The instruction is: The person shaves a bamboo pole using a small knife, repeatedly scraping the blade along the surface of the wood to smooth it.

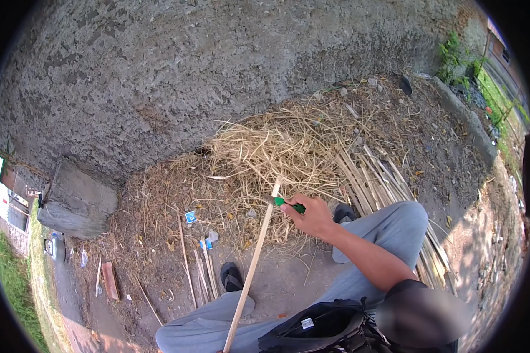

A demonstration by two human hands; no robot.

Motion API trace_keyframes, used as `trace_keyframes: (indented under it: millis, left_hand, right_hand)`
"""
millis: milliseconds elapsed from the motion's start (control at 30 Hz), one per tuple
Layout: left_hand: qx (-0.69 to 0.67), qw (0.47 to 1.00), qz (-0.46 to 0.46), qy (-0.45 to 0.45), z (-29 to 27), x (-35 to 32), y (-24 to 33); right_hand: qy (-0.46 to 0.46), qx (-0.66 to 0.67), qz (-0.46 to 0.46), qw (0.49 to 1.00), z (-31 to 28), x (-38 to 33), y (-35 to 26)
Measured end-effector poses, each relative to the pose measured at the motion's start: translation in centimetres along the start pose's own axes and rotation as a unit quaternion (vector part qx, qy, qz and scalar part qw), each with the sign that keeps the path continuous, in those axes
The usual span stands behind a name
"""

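My right hand (310, 216) is closed round a small green-handled knife (281, 202). Its dark blade, only partly visible, meets a long pale bamboo strip (255, 262) near the strip's far end. The strip slants up from the lower edge of the view, between my legs, toward a heap of thin shavings (271, 147). My left hand is outside the picture, and the strip's near end is cut off by the lower edge.
A bundle of bamboo strips (434, 262) lies by my right leg, with a few more (203, 273) left of my left foot. A rough wall (218, 65) rises beyond the shavings. A concrete block (79, 197) stands left; a brick (110, 280) lies nearer.
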State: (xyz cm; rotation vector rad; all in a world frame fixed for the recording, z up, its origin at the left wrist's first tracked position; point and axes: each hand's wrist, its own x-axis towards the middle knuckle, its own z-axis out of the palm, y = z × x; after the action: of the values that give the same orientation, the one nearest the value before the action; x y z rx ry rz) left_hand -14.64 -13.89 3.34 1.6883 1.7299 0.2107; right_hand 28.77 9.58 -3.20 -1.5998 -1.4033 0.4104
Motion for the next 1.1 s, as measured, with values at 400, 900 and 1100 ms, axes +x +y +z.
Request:
trace_keyframes:
  millis: [400, 900, 1100]
  left_hand:
    - [0.252, 0.962, 0.086, 0.059, -7.0, 3.5, 3.7]
    - [0.349, 0.824, 0.376, 0.241, -14.1, 16.4, 19.9]
    - [0.406, 0.742, 0.362, 0.391, -13.3, 17.7, 21.8]
  right_hand:
    - [0.109, -0.01, -0.242, 0.964, -2.0, 0.3, -4.7]
    - [-0.078, 0.014, -0.295, 0.952, -0.5, -0.9, -3.2]
    - [-0.009, 0.06, -0.187, 0.98, -0.3, -1.1, -3.8]
